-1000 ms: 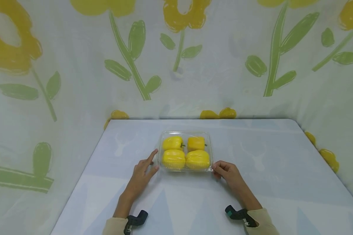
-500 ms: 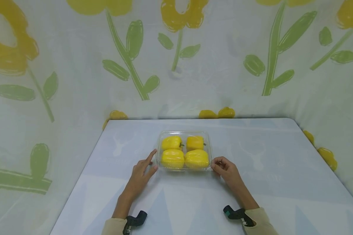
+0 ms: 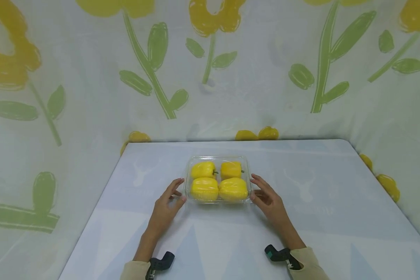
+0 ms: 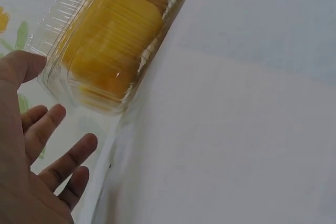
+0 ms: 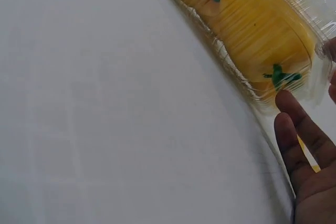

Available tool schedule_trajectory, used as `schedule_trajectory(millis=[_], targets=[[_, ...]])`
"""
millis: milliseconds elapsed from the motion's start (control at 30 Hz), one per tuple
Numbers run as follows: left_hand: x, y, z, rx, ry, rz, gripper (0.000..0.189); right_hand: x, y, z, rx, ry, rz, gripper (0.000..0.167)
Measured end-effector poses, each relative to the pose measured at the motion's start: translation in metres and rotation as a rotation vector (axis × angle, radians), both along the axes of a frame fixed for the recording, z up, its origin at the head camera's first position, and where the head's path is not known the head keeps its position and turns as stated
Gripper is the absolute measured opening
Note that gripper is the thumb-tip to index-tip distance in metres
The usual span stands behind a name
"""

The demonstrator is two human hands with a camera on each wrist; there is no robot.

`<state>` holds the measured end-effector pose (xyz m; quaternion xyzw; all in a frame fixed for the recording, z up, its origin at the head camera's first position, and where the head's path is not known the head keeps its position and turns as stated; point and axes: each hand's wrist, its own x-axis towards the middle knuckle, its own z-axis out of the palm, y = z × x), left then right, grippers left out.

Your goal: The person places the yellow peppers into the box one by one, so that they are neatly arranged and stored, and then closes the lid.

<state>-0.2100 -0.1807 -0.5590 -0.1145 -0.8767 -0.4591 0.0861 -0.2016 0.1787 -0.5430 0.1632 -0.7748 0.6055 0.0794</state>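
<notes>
A clear plastic clamshell box [image 3: 218, 202] lies on the table with its lid down. Through the lid show several yellow bell peppers [image 3: 204, 189], some with green stems. At its left end is my left hand [image 3: 163, 212], fingers loosely spread. In the left wrist view that hand's thumb [image 4: 32, 65] touches the box edge, while the other fingers stay apart from it. My right hand [image 3: 273, 208] is at the right end with fingers spread. In the right wrist view, fingertips [image 5: 286, 100] lie close to the box's lower corner; contact there is hard to tell.
The box sits toward the far half of a pale table [image 3: 318, 217] with faint blue patterns. A flower-printed curtain [image 3: 252, 97] hangs behind the table and along both sides. Each wrist wears a black camera mount [image 3: 162, 261].
My right fingers have unbent from the pinch at the box's right front corner and spread along that end. My left index finger has bent slightly. The box stays in place on the table.
</notes>
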Motion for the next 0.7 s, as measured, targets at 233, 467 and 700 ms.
schedule_trajectory(millis=[233, 467, 700], targets=[[0.0, 0.001, 0.002, 0.044, 0.021, 0.012, 0.046, 0.006, -0.003, 0.015, 0.042, 0.031, 0.0, 0.048], [0.002, 0.003, 0.004, 0.164, -0.103, -0.02, 0.018, 0.005, -0.002, 0.013, 0.025, 0.07, 0.012, 0.047], [0.001, 0.006, 0.008, 0.325, -0.287, -0.029, 0.02, 0.003, -0.001, 0.011, 0.019, 0.109, 0.029, 0.047]])
